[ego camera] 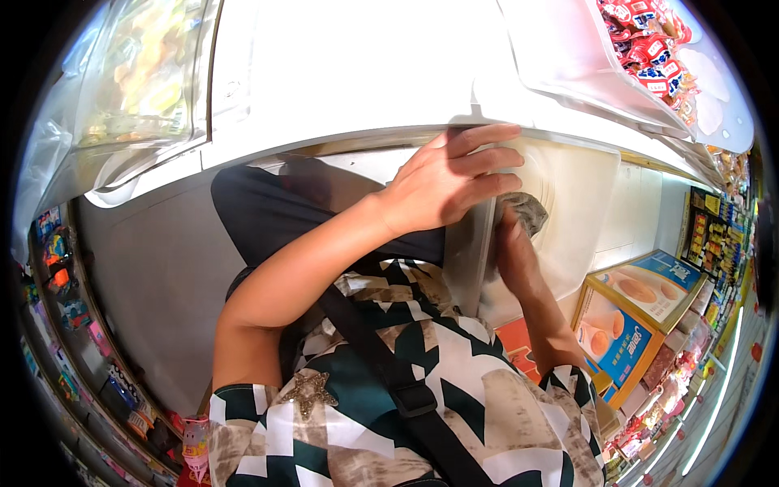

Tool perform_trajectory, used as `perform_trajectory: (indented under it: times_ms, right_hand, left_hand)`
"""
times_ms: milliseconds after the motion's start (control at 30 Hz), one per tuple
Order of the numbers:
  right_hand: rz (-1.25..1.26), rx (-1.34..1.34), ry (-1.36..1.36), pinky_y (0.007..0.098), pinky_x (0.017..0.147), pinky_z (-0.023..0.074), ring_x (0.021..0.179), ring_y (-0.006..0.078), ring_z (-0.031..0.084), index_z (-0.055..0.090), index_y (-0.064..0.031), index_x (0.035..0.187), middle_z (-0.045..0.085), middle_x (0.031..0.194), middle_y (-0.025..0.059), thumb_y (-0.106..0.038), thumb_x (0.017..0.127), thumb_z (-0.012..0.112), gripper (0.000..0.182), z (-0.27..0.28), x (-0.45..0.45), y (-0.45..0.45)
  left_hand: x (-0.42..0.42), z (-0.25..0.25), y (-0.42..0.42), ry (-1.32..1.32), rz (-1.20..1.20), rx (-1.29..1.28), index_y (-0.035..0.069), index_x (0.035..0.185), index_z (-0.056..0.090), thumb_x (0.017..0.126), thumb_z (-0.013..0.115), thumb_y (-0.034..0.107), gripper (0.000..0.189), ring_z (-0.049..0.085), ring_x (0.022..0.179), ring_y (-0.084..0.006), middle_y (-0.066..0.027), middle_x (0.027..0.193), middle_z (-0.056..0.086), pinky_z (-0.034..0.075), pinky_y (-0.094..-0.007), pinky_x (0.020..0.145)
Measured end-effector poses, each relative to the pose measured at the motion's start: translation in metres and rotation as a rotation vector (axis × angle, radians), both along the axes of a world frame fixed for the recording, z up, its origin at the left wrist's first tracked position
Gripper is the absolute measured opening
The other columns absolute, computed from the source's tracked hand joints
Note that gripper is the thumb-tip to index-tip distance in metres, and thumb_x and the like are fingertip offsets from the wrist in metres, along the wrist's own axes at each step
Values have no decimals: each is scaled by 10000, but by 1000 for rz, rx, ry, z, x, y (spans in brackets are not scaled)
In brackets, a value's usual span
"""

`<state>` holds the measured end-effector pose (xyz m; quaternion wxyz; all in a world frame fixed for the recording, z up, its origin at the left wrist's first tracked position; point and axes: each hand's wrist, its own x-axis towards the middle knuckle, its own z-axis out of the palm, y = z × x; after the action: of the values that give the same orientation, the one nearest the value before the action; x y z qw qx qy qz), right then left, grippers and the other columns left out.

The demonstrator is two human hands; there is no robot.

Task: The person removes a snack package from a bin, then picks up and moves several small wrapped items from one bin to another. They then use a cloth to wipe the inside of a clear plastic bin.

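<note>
My left hand (459,176) reaches across to the rim of a translucent plastic bin (563,207), its fingers spread over the side wall; the thumb is hidden, and whether it grips the wall I cannot tell. In my right hand (514,243), somewhat blurred, is a crumpled grey cloth (528,213), held against the bin's inner side. The bin appears tilted beside my legs, just below the edge of a bright white counter (365,73).
A clear bin of wrapped snacks (608,100) stands at the upper right, a plastic-covered container (140,91) at the upper left. Printed cardboard boxes (639,310) are at the right. Shelves of packaged goods (73,310) line the left.
</note>
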<state>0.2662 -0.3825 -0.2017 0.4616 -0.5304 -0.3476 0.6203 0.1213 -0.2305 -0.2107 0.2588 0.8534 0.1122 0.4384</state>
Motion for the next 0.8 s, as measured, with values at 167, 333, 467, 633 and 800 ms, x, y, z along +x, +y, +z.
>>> perform_trajectory:
  times_ms: [167, 333, 467, 633, 800]
  right_hand:
    - [-10, 281, -232, 351, 1048, 303, 1251, 224, 399, 311, -20, 1390, 406, 1346, 129, -383, 1005, 368, 532, -16, -1, 64]
    - [139, 758, -1036, 422, 932, 362, 1105, 335, 472, 477, -29, 1256, 501, 1221, 162, -198, 880, 549, 418, -48, 8, 69]
    - [324, 554, -1612, 453, 842, 377, 951, 355, 493, 589, -33, 1065, 555, 1049, 132, -166, 808, 603, 290, -63, 58, 68]
    - [203, 548, -1762, 444, 794, 366, 840, 338, 476, 580, -65, 990, 512, 856, 106, -164, 830, 564, 188, -67, 86, 61]
    - [44, 363, -1829, 477, 831, 375, 903, 358, 484, 572, -24, 961, 516, 945, 188, -151, 828, 575, 183, -86, 119, 54]
  left_hand:
    - [3, 4, -1, 16, 59, 9, 126, 1010, 634, 729, 598, 47, 294, 486, 1225, -232, -8, 1155, 581, 464, -368, 829]
    - [0, 4, -2, 26, 59, 11, 128, 1043, 623, 728, 600, 41, 328, 493, 1218, -232, -10, 1152, 583, 461, -365, 834]
    - [-3, 3, 0, 8, 32, 16, 155, 1075, 632, 708, 607, -16, 406, 479, 1239, -246, -4, 1178, 575, 487, -373, 854]
    - [-2, 1, 1, -17, 11, 19, 136, 1028, 652, 697, 602, -47, 381, 470, 1244, -249, -12, 1173, 575, 519, -369, 881]
    - [-5, 4, 0, -7, 13, -27, 120, 973, 671, 707, 605, -40, 317, 468, 1247, -242, -17, 1160, 587, 506, -362, 916]
